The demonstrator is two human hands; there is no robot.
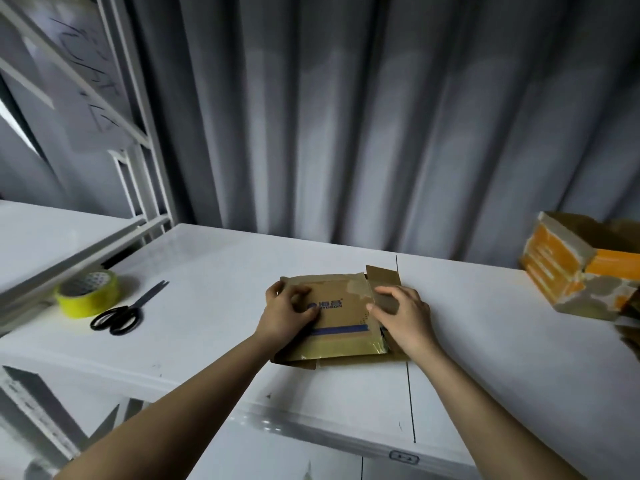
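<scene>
A flat brown cardboard box (341, 318) with a blue logo and a blue stripe lies on the white table (214, 306) in the middle. My left hand (289, 315) rests on its left part with curled fingers pressing on the top face. My right hand (403, 318) lies on the box's right edge, fingers bent over a side flap. A small flap stands up at the box's far right corner.
A roll of yellow tape (88, 297) and black scissors (126, 315) lie to the left. An orange and brown taped carton (581, 268) stands at the right edge. A white metal rack (138, 174) rises at the back left; grey curtains hang behind.
</scene>
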